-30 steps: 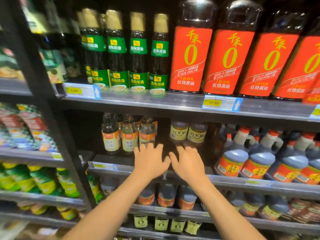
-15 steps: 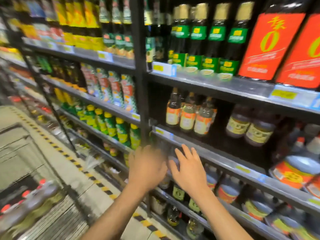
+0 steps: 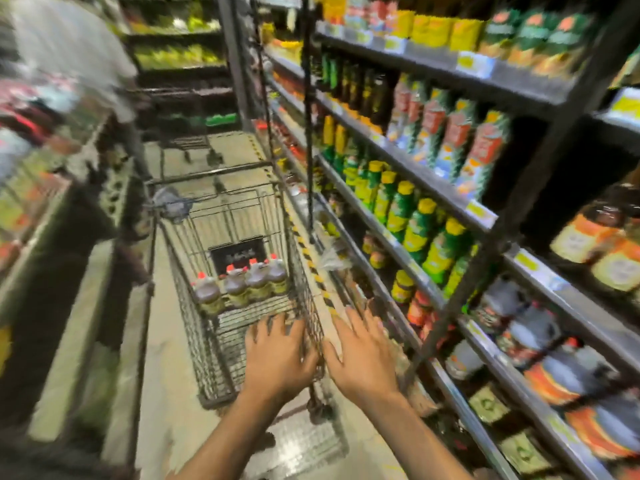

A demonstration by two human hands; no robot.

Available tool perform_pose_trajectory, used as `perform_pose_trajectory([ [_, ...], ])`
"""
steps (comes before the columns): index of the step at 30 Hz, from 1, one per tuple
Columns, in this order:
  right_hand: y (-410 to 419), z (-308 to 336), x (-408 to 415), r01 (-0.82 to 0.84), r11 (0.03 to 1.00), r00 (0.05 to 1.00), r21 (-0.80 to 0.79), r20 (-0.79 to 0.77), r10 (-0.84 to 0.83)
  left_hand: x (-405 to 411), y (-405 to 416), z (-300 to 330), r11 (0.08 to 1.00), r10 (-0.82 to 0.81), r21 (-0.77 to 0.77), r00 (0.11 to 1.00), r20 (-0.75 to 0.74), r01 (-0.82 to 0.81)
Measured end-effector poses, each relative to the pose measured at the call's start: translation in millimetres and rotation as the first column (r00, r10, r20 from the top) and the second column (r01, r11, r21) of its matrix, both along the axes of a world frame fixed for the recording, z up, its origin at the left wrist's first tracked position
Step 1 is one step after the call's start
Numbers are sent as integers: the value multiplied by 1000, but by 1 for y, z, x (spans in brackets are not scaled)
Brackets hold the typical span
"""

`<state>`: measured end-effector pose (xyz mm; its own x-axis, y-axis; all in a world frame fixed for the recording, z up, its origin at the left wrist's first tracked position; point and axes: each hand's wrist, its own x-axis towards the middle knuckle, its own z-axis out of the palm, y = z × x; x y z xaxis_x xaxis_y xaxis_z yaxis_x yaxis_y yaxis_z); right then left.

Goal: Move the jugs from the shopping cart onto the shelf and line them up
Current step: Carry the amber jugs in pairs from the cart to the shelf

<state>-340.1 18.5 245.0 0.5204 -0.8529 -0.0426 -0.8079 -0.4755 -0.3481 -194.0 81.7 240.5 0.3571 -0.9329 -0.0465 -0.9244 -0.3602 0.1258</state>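
Head view, heavy motion blur. Left hand (image 3: 278,360) palm down, fingers spread wide, holding nothing, over the near end of the shopping cart (image 3: 221,344). Right hand (image 3: 360,355) also flat with fingers splayed, empty, just beside the left one, past the cart's right rim above the striped floor tape (image 3: 308,256). Four jugs (image 3: 241,284) with red caps stand upright in a row inside the cart basket, ahead of the left hand's fingertips and apart from them, left of the right hand. Shelf (image 3: 540,271) runs along the right of the right hand; can't tell contact with the cart wire.
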Motion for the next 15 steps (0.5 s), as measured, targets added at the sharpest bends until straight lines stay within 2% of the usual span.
perform_pose_trajectory([
  [8,-1,-30,121,-142,986,990,85,-14,144,101,20,-27,979,200,48,979,-41,-198],
  [15,-19,-61,206,-210,967,975,144,-48,219,183,7,-61,972,232,56,968,-92,-227],
])
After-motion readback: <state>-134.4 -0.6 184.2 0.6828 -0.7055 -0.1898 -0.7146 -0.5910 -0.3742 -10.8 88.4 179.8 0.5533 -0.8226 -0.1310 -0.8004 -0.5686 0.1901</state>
